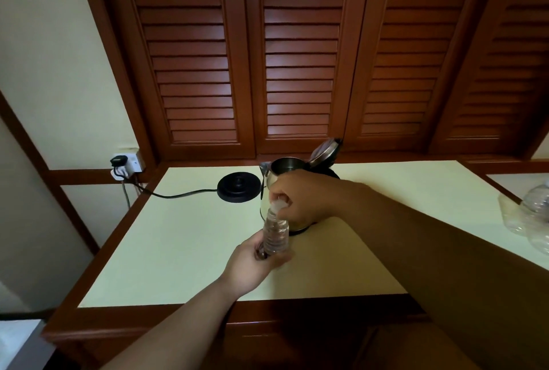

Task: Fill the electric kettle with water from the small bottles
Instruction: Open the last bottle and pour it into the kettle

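Note:
A small clear water bottle (275,236) stands upright just in front of the steel electric kettle (285,166). My left hand (252,262) grips the bottle's lower body. My right hand (303,197) is closed over the white cap (279,206) at the bottle's top. The kettle rests on the pale tabletop with its lid (325,148) flipped open; my right hand hides most of its body. The kettle's black power base (239,187) sits apart, to the kettle's left.
A black cord (178,194) runs from the base to a wall socket (127,163) at the back left. Several empty clear plastic bottles (531,215) lie at the table's right edge. Wooden louvred shutters (297,58) rise behind the table (184,245).

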